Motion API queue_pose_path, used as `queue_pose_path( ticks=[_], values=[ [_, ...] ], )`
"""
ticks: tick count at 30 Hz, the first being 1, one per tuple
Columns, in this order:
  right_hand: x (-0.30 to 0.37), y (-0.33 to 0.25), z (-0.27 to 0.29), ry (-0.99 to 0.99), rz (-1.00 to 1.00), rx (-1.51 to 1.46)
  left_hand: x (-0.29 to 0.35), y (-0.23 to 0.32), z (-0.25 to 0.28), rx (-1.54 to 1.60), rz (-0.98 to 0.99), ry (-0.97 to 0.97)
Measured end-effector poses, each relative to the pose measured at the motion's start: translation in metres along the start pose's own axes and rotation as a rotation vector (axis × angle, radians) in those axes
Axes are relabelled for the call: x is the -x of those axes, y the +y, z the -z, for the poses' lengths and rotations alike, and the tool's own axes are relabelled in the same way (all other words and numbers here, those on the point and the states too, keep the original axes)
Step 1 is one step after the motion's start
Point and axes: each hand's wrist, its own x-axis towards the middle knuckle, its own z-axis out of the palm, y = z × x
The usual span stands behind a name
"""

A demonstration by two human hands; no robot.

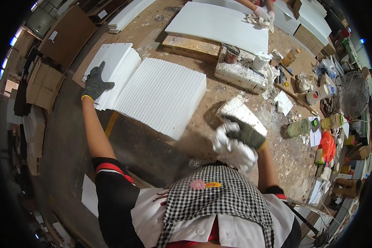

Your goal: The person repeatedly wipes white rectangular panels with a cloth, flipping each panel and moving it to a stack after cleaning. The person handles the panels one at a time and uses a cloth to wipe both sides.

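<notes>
Here, the gloved left hand (96, 82) lies flat, fingers spread, on the stack of smooth white boards (111, 68) at the workbench's (194, 136) left edge, touching a ribbed white panel (161, 97). The gloved right hand (246, 133) bunches a white rag (231, 149) in closed fingers beside a paint-crusted block (240, 113). Farther right stand a green-lidded jar (298, 127) and an orange bag (328, 145).

Both hands wear dark grey gloves with yellow cuffs. The left hand (96, 84) touches white ribbed panels (159, 96); the right hand (246, 134) grips a white rag (231, 149). Below them, a black-and-white checked apron (219, 198).
</notes>
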Motion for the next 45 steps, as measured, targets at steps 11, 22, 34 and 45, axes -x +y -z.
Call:
queue_pose_path(
  ticks=[11, 22, 34, 45],
  values=[
    [-0.240, 0.047, 0.076, 0.124, 0.093, 0.226, 0.263, 0.212, -0.119, 0.756, 0.198, 0.600],
    [-0.093, -0.011, 0.038, 0.560, 0.140, 0.178, 0.331, 0.292, -0.223, 0.532, 0.339, 0.296],
    [-0.017, -0.019, -0.038, 0.477, 0.617, 0.902, 0.251, 0.374, -0.119, 1.483, -0.188, -0.171],
    [0.067, 0.068, 0.167, 0.972, -0.277, 0.755, 0.249, 0.383, -0.166, 2.013, 0.155, -0.379]
  ],
)
